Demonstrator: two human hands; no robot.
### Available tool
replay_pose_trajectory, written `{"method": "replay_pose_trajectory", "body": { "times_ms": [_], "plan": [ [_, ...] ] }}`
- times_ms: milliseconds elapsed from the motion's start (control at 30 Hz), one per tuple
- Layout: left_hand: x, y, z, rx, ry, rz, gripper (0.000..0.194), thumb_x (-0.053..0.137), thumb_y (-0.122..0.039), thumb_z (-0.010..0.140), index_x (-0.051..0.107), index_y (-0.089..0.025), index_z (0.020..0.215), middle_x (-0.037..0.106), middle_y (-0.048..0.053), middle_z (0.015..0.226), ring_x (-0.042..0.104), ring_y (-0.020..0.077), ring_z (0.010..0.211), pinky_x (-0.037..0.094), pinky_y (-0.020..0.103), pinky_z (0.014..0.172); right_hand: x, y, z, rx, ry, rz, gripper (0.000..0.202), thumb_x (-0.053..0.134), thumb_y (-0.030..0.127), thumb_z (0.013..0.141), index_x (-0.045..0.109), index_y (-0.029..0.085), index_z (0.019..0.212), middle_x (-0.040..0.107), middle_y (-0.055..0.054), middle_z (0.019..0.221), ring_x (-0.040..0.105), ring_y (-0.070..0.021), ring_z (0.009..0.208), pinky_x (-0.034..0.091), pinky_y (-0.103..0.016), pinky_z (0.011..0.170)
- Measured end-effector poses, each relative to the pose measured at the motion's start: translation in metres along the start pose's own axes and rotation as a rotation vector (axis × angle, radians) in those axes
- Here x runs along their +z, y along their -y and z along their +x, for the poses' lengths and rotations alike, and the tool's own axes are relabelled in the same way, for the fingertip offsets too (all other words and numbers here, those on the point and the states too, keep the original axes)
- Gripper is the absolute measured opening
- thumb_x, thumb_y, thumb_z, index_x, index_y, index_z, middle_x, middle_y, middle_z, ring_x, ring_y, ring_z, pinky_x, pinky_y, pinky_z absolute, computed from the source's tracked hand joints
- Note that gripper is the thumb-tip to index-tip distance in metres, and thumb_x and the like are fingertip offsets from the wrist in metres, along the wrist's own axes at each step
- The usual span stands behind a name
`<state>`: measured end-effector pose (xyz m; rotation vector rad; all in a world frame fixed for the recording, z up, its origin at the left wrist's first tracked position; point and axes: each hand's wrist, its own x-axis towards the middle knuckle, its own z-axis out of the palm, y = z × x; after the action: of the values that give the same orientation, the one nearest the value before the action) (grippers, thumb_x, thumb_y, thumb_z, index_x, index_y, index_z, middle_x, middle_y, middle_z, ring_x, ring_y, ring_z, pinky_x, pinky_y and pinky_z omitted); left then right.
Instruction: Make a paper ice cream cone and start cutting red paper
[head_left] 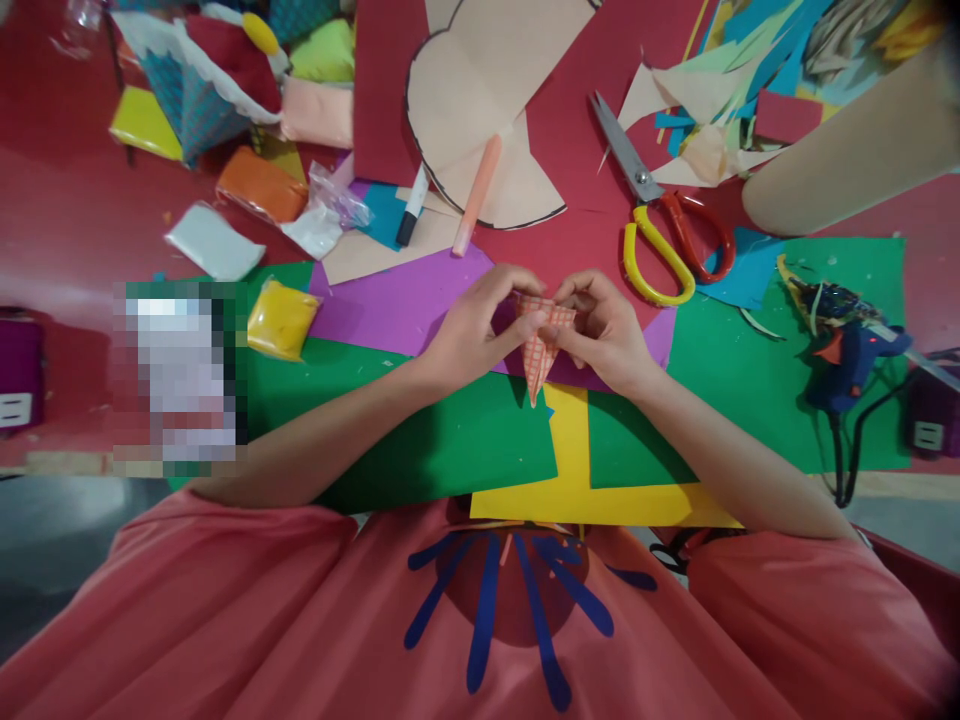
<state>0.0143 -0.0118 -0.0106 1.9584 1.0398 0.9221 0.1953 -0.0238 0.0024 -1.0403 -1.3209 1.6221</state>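
Note:
Between my two hands is a small paper cone (538, 352) with an orange-and-white checked pattern, its pointed end toward me. My left hand (499, 325) pinches its left side near the wide upper edge, thumb on the front. On the opposite side my right hand (604, 335) grips the upper edge with thumb and curled fingers. The cone is held over purple paper (405, 300) and green paper (420, 430). Scissors (645, 190) with one yellow and one red handle lie open beyond my right hand. A peach marker (478, 195) lies beyond my left hand.
A blue glue gun (847, 365) with its cord lies at the right, near a beige cylinder (847, 150). Paper scraps (720, 100) pile up at the back right. Packets of clay, including a yellow packet (283, 320), lie at the left. A cut beige shape (480, 90) is at the back.

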Motion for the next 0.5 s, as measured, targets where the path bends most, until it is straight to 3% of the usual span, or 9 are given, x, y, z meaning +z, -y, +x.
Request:
{"method": "replay_pose_trajectory", "body": {
  "times_ms": [100, 233, 300, 400, 500],
  "plan": [
    [0.003, 0.002, -0.005, 0.039, -0.042, -0.047, 0.053, 0.057, -0.054, 0.088, 0.043, -0.021, 0.128, 0.051, 0.015, 0.138, 0.053, 0.0229, 0.127, 0.048, 0.040, 0.103, -0.001, 0.001, 0.000, -0.033, -0.167, 0.026, 0.046, 0.078, 0.047, 0.072, 0.043, 0.026, 0.092, 0.050, 0.006, 0.075, 0.038, -0.0040, 0.046, 0.029, -0.020, 0.036],
    [0.006, 0.001, -0.010, 0.106, -0.007, 0.060, 0.074, 0.063, -0.065, 0.079, 0.037, -0.026, 0.137, 0.037, 0.015, 0.152, 0.031, 0.0311, 0.146, 0.036, 0.051, 0.116, -0.004, 0.000, 0.001, -0.074, -0.309, 0.026, 0.041, 0.075, 0.044, 0.077, 0.042, 0.028, 0.095, 0.048, 0.007, 0.076, 0.033, -0.0036, 0.045, 0.029, -0.020, 0.036],
    [0.008, -0.001, -0.012, 0.108, 0.032, 0.078, 0.080, 0.064, -0.067, 0.077, 0.034, -0.028, 0.141, 0.031, 0.015, 0.156, 0.029, 0.0322, 0.148, 0.037, 0.051, 0.115, -0.004, -0.001, 0.000, -0.092, -0.331, 0.034, 0.039, 0.073, 0.045, 0.079, 0.042, 0.028, 0.097, 0.046, 0.007, 0.076, 0.031, -0.0029, 0.043, 0.028, -0.019, 0.035],
    [0.011, -0.003, -0.014, 0.101, 0.082, 0.077, 0.071, 0.059, -0.061, 0.085, 0.034, -0.027, 0.142, 0.030, 0.015, 0.158, 0.032, 0.0307, 0.147, 0.045, 0.048, 0.109, -0.003, -0.001, -0.001, -0.116, -0.337, 0.044, 0.039, 0.071, 0.047, 0.080, 0.041, 0.029, 0.098, 0.045, 0.007, 0.076, 0.030, -0.0018, 0.042, 0.027, -0.018, 0.034],
    [0.010, -0.005, -0.013, 0.121, 0.064, 0.095, 0.053, 0.053, -0.048, 0.093, 0.039, -0.025, 0.138, 0.037, 0.014, 0.155, 0.037, 0.0276, 0.145, 0.048, 0.044, 0.106, -0.001, -0.001, -0.002, -0.089, -0.347, 0.022, 0.041, 0.070, 0.051, 0.081, 0.041, 0.030, 0.100, 0.046, 0.007, 0.077, 0.030, -0.0021, 0.041, 0.027, -0.019, 0.033]
  ]
}}
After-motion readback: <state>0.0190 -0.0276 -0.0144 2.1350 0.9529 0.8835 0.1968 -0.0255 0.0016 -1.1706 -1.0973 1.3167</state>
